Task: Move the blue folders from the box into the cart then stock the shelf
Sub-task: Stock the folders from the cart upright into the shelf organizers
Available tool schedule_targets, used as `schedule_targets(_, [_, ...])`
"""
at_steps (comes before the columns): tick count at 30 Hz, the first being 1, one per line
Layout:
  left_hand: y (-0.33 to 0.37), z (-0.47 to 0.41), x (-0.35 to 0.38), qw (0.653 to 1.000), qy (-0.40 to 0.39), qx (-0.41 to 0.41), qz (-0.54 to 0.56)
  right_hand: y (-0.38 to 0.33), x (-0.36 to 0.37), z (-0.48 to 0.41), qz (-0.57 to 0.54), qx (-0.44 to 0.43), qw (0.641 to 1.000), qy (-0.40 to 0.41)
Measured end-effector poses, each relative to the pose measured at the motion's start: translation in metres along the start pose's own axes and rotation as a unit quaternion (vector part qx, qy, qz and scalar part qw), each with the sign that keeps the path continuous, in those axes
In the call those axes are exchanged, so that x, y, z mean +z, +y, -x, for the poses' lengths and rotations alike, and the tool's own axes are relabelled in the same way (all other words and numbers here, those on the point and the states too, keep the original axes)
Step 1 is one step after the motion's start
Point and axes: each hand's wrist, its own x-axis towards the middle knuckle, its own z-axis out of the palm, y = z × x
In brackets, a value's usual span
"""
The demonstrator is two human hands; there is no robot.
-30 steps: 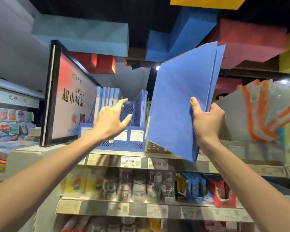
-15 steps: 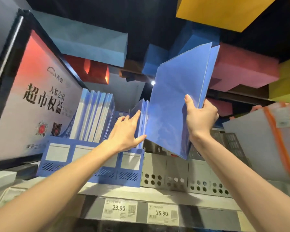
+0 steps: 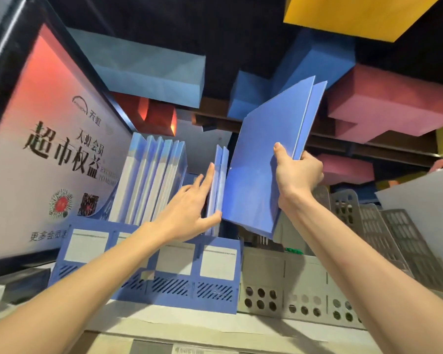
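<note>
The right hand pinches thin, smooth blue folders, thumb in front; just left of it, the left hand touches upright folders with straight fingers.

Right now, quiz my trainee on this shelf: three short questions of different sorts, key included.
1. True or false: the right hand grips blue folders.
2. The left hand touches: A a bottle, B upright folders in the blue rack, C a basket.
3. Fill in: the perforated rack right of the blue rack is coloured ____.

Key: 1 true; 2 B; 3 grey.
</note>
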Motion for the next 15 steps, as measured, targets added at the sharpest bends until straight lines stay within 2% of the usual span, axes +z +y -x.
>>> schedule_targets(11, [0.015,0.018,-0.006,0.995,0.056,-0.011,0.078,0.031,0.047,0.015,-0.045,0.041,0.998,-0.034])
schedule_targets(15, [0.019,0.019,-0.009,0.996,0.046,-0.034,0.073,0.040,0.056,0.023,-0.035,0.055,0.996,-0.057])
